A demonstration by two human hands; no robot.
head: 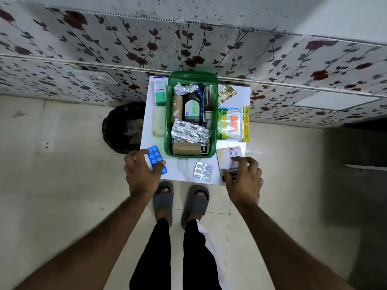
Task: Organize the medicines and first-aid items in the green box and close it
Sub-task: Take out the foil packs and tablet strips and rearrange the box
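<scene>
The green box (213, 114) stands open on a small white table (184, 168), packed with a dark bottle (191, 108), foil blister strips (189, 132) and brown rolls (185, 148). My left hand (142, 171) grips a blue blister pack (156, 159) at the table's front left corner. My right hand (244, 176) closes on a white medicine carton (229, 156) at the front right corner. A silver blister strip (203, 171) lies on the table between my hands.
Left of the box lie a white-green carton (159, 91) and a pale gauze roll (158, 122). To its right are a gold blister strip (226, 93) and a packet of cotton buds (233, 124). A black bin (123, 127) stands on the floor at the left.
</scene>
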